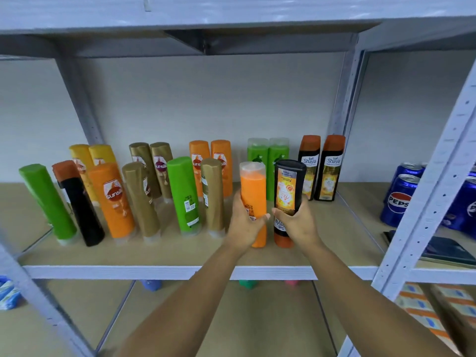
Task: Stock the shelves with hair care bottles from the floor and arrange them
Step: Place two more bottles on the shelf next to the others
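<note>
orange bottle (253, 199) and black bottle (288, 197) stand side by side on the shelf board (164, 253), centre-right of frame; left hand (244, 225) grips the orange, right hand (296, 222) grips the black.

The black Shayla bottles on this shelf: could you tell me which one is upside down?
The black Shayla bottle held in the right hand: its orange cap points down and its label reads inverted. The pair at the back stand cap-up.

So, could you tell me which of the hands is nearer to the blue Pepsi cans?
Right. The right hand grips the black bottle, closer to the blue Pepsi cans; the left hand holds the orange bottle, farther left.
</note>
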